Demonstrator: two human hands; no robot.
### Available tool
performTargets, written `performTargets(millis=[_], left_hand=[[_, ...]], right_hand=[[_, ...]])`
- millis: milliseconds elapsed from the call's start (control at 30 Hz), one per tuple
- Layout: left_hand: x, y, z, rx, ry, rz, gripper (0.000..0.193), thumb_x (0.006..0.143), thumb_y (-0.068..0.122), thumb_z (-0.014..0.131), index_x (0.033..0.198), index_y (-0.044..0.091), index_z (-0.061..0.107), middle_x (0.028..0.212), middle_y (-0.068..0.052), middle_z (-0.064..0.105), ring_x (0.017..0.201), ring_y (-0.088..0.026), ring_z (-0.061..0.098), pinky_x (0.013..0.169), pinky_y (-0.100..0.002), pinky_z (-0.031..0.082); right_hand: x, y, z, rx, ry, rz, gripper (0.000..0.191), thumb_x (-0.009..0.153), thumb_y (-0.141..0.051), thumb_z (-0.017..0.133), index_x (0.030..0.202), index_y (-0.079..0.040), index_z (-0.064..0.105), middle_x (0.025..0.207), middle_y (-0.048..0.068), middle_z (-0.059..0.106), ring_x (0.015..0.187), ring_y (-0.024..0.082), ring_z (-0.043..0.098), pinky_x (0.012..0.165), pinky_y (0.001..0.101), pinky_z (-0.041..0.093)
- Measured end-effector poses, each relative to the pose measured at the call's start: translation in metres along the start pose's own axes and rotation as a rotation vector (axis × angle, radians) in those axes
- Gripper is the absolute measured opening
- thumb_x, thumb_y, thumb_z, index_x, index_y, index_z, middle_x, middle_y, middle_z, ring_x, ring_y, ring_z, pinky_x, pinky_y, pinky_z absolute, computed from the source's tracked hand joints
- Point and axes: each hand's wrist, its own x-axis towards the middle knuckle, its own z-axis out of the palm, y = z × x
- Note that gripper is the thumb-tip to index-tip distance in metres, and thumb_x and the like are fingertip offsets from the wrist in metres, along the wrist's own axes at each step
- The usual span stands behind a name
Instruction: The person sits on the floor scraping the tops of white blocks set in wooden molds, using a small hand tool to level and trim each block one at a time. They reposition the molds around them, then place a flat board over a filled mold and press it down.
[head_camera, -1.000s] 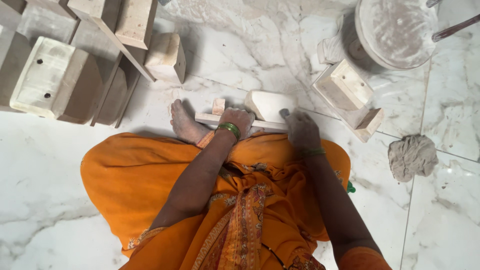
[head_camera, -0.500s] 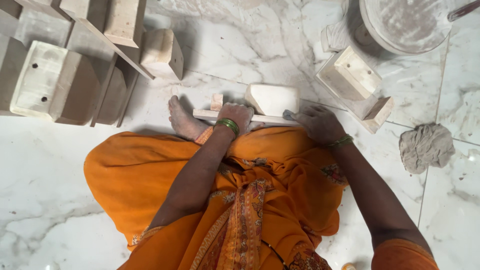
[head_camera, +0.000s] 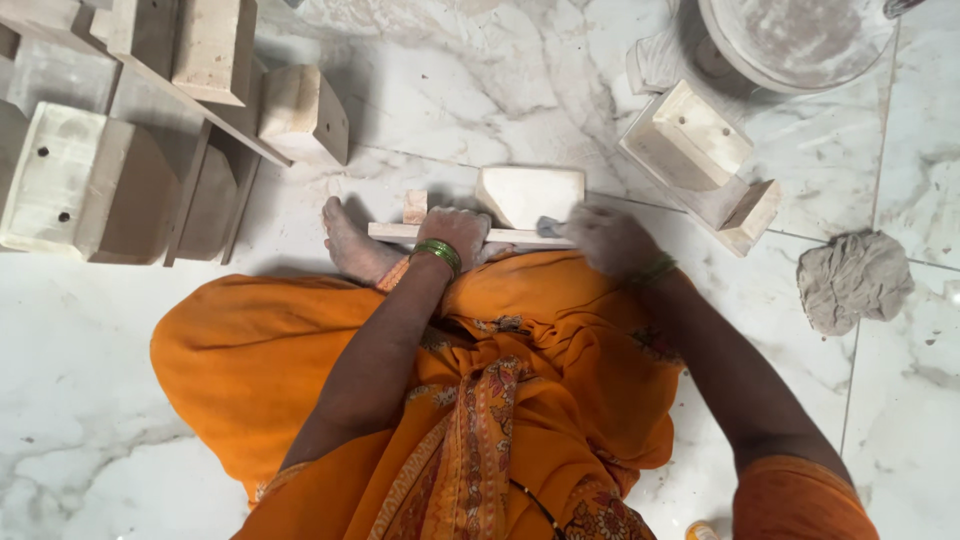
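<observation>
From the head view, the left hand (head_camera: 455, 232) presses down on a thin wooden strip (head_camera: 400, 231) lying on the floor just ahead of the person's lap, fingers curled over it and holding it flat. The right hand (head_camera: 610, 240) is closed around a small dark tool (head_camera: 549, 227) whose tip meets the strip's right end; its kind is too small to tell. A pale block (head_camera: 530, 194) stands on the strip between the hands, and a small peg (head_camera: 414, 206) stands on it near the bare foot (head_camera: 350, 243). The block looks smooth and pale like the finished pieces, so the shaping seems well along, with work at the base edge still in hand. At left, many moulded blocks (head_camera: 85, 180) are stacked, suggesting a good batch done; a grey clay lump (head_camera: 853, 280) at right is unused. The surface is a white marble floor (head_camera: 80, 380), dusty near the work, with a round basin (head_camera: 800, 40) at top right.
</observation>
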Motion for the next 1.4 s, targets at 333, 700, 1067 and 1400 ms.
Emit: performTargets(millis=[333,700,1067,1400], left_hand=[[0.002,-0.002,-0.001,-0.016,0.007,0.005,0.064,0.089,0.075,0.055,0.102,0.015,0.072,0.102,-0.009,0.075,0.102,-0.028,0.070,0.089,-0.044,0.052],[-0.003,0.001,-0.008,-0.032,-0.022,-0.014,0.060,0.090,0.072,0.055,0.103,0.016,0.072,0.102,-0.008,0.074,0.103,-0.027,0.069,0.092,-0.043,0.051],[-0.005,0.000,-0.009,0.000,0.027,0.042,0.061,0.091,0.072,0.055,0.100,0.014,0.074,0.100,-0.009,0.075,0.103,-0.028,0.070,0.089,-0.043,0.052],[-0.019,0.007,-0.023,-0.024,0.028,0.011,0.061,0.090,0.072,0.053,0.103,0.015,0.071,0.106,-0.009,0.074,0.105,-0.027,0.069,0.092,-0.043,0.051]], right_hand=[[0.068,-0.001,0.074,-0.332,0.352,-0.033,0.023,0.099,-0.013,0.050,0.102,-0.008,0.072,0.089,0.008,0.067,0.086,0.022,0.067,0.070,0.0355,0.059],[-0.009,-0.005,0.015,-0.164,0.088,0.426,0.031,0.107,-0.012,0.043,0.108,-0.005,0.073,0.091,0.011,0.069,0.084,0.026,0.068,0.075,0.0408,0.058],[0.066,-0.031,0.068,-0.213,0.309,0.073,0.023,0.088,-0.008,0.056,0.106,-0.005,0.071,0.092,0.008,0.064,0.092,0.026,0.064,0.079,0.0401,0.057],[0.014,0.035,0.055,-0.073,0.159,0.969,0.039,0.109,-0.038,0.060,0.097,-0.004,0.076,0.093,0.016,0.074,0.087,0.029,0.071,0.075,0.0410,0.059]])
